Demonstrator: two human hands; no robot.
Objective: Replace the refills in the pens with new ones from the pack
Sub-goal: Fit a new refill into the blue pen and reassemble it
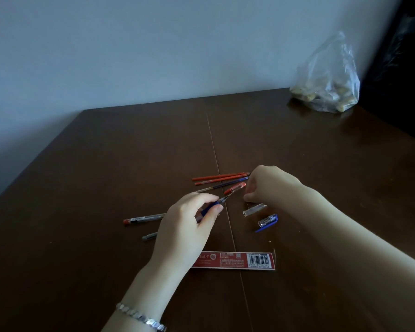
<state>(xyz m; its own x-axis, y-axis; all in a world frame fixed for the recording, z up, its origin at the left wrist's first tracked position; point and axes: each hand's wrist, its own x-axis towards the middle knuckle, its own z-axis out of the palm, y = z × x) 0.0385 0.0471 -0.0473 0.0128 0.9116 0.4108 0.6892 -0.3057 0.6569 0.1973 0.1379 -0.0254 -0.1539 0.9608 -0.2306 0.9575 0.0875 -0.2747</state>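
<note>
1. The left hand (189, 221) pinches a blue-gripped pen (213, 205) between thumb and fingers, its tip pointing up and to the right toward a red cap (237, 187) lying on the table (106, 164).
2. The right hand (266, 184) is curled knuckles-up over the right ends of the refills; whether its fingers grip anything cannot be told.
3. Two red refills (218, 177) and a blue refill (225, 184) lie side by side just beyond the hands, close to the table's centre seam.
4. A clear tube (254, 209) and a blue cap (267, 221) lie just below the right hand.
5. A clear pen with a red end (141, 219) and a grey-ended pen (150, 236) stick out from under the left hand, to its left.
6. The red refill pack (237, 259) lies flat, nearest the person, partly under the left wrist, which wears a silver bracelet (141, 317).
7. A plastic bag (328, 87) sits at the far right corner, well apart.
8. The left half and far side of the table are bare; its back edge meets the wall (153, 44).
</note>
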